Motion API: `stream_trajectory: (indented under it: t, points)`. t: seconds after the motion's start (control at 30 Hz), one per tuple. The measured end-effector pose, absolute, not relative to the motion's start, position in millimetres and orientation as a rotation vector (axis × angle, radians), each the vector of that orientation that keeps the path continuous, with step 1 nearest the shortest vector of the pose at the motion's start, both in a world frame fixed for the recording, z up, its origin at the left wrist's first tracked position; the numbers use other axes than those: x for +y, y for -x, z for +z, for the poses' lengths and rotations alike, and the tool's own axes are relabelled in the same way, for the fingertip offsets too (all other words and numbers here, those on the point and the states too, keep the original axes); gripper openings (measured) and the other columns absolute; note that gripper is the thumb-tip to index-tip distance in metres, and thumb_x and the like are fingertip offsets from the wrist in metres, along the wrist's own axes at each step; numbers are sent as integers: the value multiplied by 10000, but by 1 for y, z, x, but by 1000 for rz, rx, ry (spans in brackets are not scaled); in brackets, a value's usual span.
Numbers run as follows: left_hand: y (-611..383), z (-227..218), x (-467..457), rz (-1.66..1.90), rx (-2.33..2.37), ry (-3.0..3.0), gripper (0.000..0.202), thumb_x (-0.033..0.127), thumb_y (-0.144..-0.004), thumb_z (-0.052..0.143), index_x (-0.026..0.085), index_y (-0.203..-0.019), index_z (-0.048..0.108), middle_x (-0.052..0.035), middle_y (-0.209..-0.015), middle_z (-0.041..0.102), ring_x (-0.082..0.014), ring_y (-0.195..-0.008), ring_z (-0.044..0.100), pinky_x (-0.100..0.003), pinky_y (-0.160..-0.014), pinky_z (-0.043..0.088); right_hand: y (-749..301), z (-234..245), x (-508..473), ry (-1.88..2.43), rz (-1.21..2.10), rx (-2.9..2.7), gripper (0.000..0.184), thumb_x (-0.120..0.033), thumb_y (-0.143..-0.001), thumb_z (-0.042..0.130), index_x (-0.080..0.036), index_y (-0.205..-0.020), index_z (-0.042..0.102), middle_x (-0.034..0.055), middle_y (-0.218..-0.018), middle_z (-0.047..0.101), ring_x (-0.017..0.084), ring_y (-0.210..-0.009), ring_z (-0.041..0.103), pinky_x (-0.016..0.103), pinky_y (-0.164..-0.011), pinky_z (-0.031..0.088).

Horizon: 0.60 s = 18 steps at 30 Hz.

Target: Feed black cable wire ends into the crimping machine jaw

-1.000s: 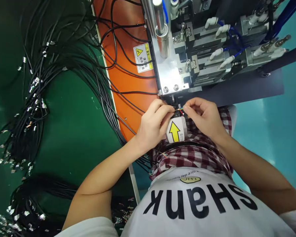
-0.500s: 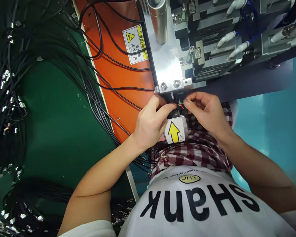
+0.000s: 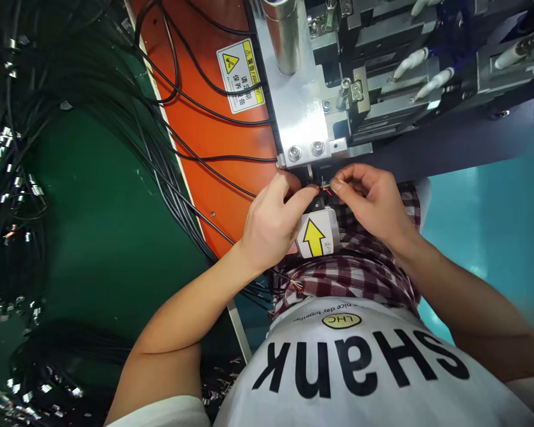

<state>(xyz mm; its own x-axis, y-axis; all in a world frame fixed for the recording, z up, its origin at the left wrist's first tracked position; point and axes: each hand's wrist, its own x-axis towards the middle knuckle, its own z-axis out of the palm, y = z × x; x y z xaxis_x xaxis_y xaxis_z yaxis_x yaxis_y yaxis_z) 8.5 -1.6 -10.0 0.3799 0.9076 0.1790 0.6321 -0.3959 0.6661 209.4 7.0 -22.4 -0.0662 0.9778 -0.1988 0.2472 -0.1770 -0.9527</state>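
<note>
Thin coloured wires [image 3: 326, 188] bridge the small gap between my two hands, just below the machine's metal block [image 3: 300, 112]. My left hand [image 3: 273, 219] is closed, thumb and forefinger pinching at the end of a black cable, which is mostly hidden by the fingers. With bent fingers, my right hand [image 3: 374, 204] pinches the wire tips from the other side. A guard with a yellow arrow label [image 3: 317, 234] sits right under the wires.
Black cables [image 3: 173, 196] run over the orange panel [image 3: 218, 190] and green mat [image 3: 102, 237]. Bundles with shiny metal ends [image 3: 13, 142] lie at left. A warning sticker [image 3: 241, 76] is on the panel. Clamps and white-sleeved fittings [image 3: 412, 62] stand at upper right.
The view has shifted slightly, so the machine and panel appear a little higher and further left. Both hands keep nearly the same pinch on the cable and wires.
</note>
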Motion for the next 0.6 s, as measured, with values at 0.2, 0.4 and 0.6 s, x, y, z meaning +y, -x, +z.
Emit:
stream_trajectory:
  t: [0.2,0.4,0.6]
  points:
    - [-9,-7,-3,605,1359,-2415,317,311,-1055,351,227,-1174,632,-75,-953,571,-175,-835,574,-294,-674,442,-210,-24,6,1514,1213,-1449,121,-276,-894,656,-209,-798,627,-4,-720,674,132,-608,598,270,-559,454]
    - [-10,-7,-4,560,1395,-2495,325,301,-1059,347,220,-1190,633,-83,-974,601,-184,-868,598,-312,-736,435,-208,-15,6,1661,1007,-1659,65,-219,-875,652,-231,-822,617,18,-713,685,183,-618,619,321,-576,453]
    - [-9,-8,-3,569,1403,-2511,323,317,-1056,369,212,-1181,648,-87,-959,601,-187,-857,595,-302,-716,413,-208,-14,7,1706,977,-1678,64,-204,-865,662,-225,-816,626,43,-756,703,197,-624,634,335,-581,469]
